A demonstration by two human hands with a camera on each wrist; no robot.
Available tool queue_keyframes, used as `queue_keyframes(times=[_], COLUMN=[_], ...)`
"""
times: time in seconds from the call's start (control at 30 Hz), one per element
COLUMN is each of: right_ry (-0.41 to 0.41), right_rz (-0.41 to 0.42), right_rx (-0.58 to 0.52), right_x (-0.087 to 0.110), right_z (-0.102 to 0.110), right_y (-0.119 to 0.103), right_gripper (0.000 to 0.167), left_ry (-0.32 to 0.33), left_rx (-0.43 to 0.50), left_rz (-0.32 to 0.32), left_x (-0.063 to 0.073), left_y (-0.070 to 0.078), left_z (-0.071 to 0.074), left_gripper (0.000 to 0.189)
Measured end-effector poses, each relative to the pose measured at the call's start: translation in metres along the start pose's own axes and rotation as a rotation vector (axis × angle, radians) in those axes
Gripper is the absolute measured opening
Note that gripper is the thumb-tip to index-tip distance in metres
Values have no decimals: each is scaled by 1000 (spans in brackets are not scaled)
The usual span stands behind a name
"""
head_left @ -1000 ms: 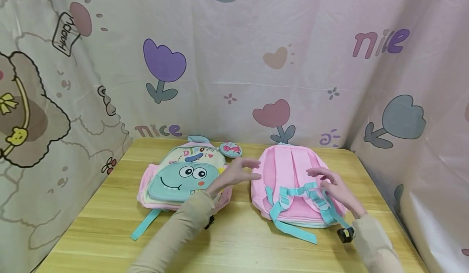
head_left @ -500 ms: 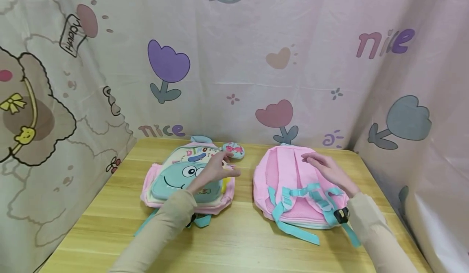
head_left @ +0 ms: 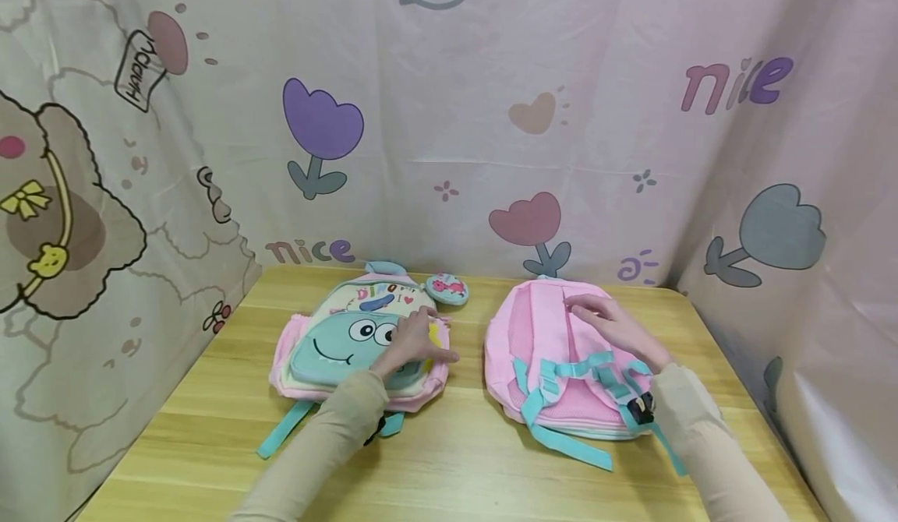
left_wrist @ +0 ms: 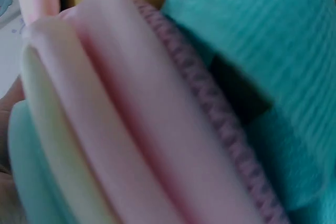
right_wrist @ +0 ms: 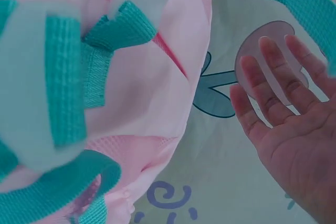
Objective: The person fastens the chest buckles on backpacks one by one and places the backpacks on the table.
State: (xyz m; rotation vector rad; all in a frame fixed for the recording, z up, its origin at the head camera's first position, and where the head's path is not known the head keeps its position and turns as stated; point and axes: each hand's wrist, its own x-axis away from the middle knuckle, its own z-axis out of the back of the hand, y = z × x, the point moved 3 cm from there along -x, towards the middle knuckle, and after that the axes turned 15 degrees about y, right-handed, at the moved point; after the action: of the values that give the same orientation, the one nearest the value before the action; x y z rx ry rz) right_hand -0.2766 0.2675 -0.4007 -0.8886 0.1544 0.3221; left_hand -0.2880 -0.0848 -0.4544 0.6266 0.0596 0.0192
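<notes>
A child's backpack with a smiling dinosaur face lies front up on the left of the table. Over its right side is my left hand, thumb spread away from the fingers; whether it touches the fabric I cannot tell. The left wrist view is filled by that backpack's pink edge and a turquoise strap. To the right lies a pink backpack, straps up. My right hand hovers over its upper right part. In the right wrist view the fingers are extended and hold nothing.
A round turquoise pouch with a pink pattern hangs at the dinosaur backpack's upper right. Loose turquoise straps trail onto the wooden table. A printed curtain stands behind the table and at both sides.
My left hand has moved left from between the backpacks to the dinosaur backpack, then lowered slightly. My right hand has shifted a little left over the pink one. Both backpacks stay in place.
</notes>
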Motion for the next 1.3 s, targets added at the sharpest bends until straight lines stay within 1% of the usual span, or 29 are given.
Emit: queue_keyframes(times=[0.17, 0.27, 0.37, 0.53, 0.63, 0.77, 0.9, 0.97, 1.1, 1.2, 1.3], right_ry=[-5, -7, -7, -13, -19, -20, -11, -10, -7, -8, -14], right_rz=[5, 15, 16, 19, 21, 23, 14, 17, 23, 22, 12], right_rx=[-2, 4, -2, -8, -9, 1, 0, 0, -11, -18, -21], right_x=[2, 2, 2, 2, 2, 2, 2, 2, 1, 1, 2], right_z=[-4, -6, -8, -10, -9, -9, -10, -10, -12, -13, -13], right_y=[3, 5, 6, 8, 9, 8, 6, 6, 4, 3, 2], right_gripper=[40, 40, 39, 39, 39, 40, 40, 39, 37, 36, 36], left_ry=[19, 26, 17, -9, -24, -35, -22, -13, -9, -7, -2], left_rx=[-2, 6, 14, 36, 84, 185, 279, 320, 405, 447, 508], left_rz=[0, 10, 17, -20, -37, -22, -2, -4, -28, -42, -17], left_x=[-1, -2, -3, -6, -6, -7, -10, -11, -14, -15, -15], left_y=[-6, -8, -10, -14, -17, -21, -23, -23, -21, -18, -14], left_z=[-6, -8, -10, -10, -8, -1, 10, 17, 29, 40, 54], left_gripper=[90, 84, 78, 74, 74, 78, 78, 77, 76, 75, 73])
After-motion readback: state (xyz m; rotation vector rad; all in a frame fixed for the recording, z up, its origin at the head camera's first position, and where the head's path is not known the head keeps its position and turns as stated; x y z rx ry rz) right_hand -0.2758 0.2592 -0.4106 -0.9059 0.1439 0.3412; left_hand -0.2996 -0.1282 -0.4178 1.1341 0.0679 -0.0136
